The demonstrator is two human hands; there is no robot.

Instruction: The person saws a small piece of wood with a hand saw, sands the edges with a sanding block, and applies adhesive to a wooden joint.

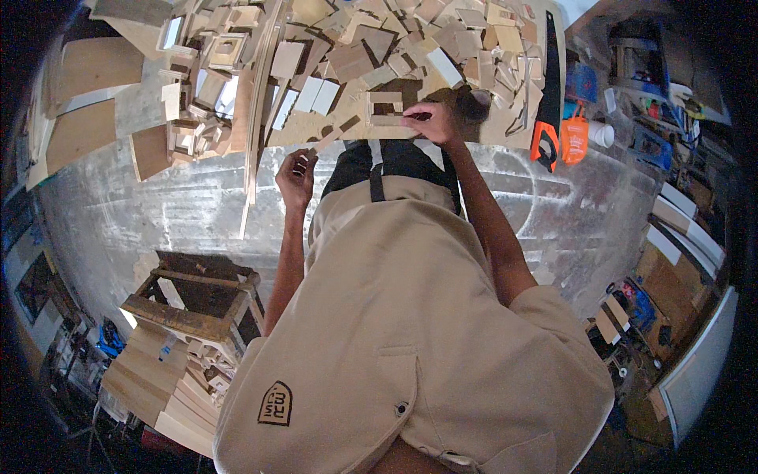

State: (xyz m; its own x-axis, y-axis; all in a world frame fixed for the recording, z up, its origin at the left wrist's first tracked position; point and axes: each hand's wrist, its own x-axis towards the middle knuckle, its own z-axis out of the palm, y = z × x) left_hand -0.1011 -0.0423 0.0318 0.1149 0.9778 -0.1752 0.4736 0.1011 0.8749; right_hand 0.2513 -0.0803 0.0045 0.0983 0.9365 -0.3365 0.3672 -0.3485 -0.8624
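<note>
Along near edge of bench (286, 136), your right hand (434, 122) is pinching corner of small wooden frame (385, 97), fingertips nearly together, seemingly steadying it flat. Your left hand (296, 178) is gripping end of thin wooden strip (326, 140) with curled fingers, apparently leaving its length free.

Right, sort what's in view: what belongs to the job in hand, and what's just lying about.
Belongs to the job:
thin wooden strip, in the left hand
small wooden frame, with the right hand at its corner

Apparently just lying about:
orange-handled handsaw
orange plastic item
white cylinder
</note>
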